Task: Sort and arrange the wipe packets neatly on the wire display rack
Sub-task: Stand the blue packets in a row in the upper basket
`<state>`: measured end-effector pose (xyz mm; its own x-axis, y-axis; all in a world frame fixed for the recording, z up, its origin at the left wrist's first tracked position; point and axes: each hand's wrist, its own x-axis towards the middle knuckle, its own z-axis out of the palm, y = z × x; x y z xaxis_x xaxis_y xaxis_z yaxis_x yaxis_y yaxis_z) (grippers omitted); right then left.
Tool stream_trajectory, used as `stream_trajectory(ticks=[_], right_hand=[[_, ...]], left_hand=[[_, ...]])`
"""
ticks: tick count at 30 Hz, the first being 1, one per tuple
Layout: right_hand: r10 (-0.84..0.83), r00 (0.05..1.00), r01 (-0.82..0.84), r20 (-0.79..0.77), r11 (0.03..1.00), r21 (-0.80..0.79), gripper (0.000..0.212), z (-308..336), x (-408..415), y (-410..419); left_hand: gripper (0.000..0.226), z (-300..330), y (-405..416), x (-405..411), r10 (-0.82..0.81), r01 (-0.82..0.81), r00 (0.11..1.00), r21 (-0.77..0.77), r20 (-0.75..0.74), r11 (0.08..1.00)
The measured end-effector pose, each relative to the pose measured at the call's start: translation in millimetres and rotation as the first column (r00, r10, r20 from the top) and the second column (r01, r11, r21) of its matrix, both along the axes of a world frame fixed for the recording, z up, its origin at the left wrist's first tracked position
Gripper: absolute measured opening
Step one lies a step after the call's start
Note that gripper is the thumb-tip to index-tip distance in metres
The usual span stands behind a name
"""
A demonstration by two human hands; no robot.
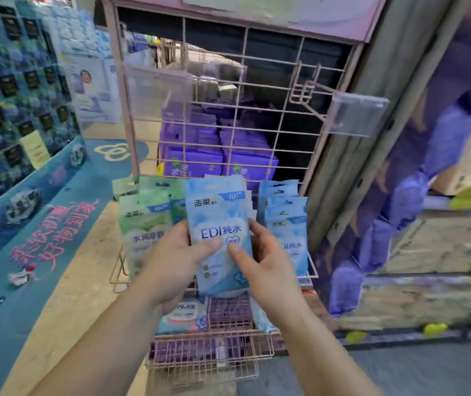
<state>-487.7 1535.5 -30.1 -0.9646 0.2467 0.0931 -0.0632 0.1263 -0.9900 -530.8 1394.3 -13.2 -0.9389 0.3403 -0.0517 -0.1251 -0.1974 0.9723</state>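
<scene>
I hold a blue packet [219, 232] upright in front of the pink rack [228, 115], at the centre of my view. It reads "EDI" in blue letters, and more blue packets sit pressed behind it in the same bundle. My left hand [177, 264] clasps its left edge, thumb laid across the front just under the lettering. My right hand [268, 261] clasps the right edge, thumb on the front near the little heart mark, fingers wrapped behind. Both grips are clenched on this packet.

At 9 o'clock from it, touching my left fingers, stands a row of green packets [145, 221], upright in the rack's wire tray. At 3 o'clock, just beside my right hand, stands a row of blue stock [285, 212] of the same design, also upright. At 6 o'clock, under my wrists, a lower basket [208, 355] holds a pink-and-white pack [184, 314] lying flat.

At 12 o'clock, behind the rack's grid, purple boxes [217, 155] are stacked. At 1 o'clock a clear tag holder [357, 112] juts from a hook; another one [157, 92] hangs at 11 o'clock. At 9 o'clock, farther off, a teal floor mat [42, 224] carries pink writing.
</scene>
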Motion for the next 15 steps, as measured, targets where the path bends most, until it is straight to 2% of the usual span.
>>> stream_trajectory(ticks=[3, 6, 9, 11, 14, 15], right_hand=[[-0.112, 0.992, 0.118, -0.052, 0.985, 0.128, 0.030, 3, 9, 50], [-0.222, 0.973, 0.229, -0.059, 0.952, 0.205, 0.030, -3, 8, 86], [-0.252, 0.968, 0.227, 0.011, 0.891, 0.393, 0.022, -17, 5, 107], [-0.264, 0.963, 0.210, 0.050, 0.854, 0.476, 0.027, -24, 4, 112], [-0.213, 0.973, 0.147, 0.090, 0.871, 0.468, 0.051, -31, 1, 117], [-0.193, 0.976, 0.131, 0.099, 0.888, 0.441, 0.044, -31, 0, 118]], left_hand=[[0.028, -3, 51, 0, 0.037, -0.056, 0.987, -0.116, -0.156, 0.992], [0.028, -7, 95, 0, 0.048, -0.097, 0.969, -0.198, -0.242, 0.975], [0.035, -13, 118, 3, 0.051, -0.149, 0.960, -0.348, -0.275, 0.926], [0.043, -19, 125, 6, 0.032, -0.157, 0.957, -0.424, -0.288, 0.892], [0.057, -33, 131, 7, 0.077, -0.204, 0.957, -0.459, -0.281, 0.865], [0.063, -36, 132, 7, 0.102, -0.215, 0.963, -0.483, -0.249, 0.849]])
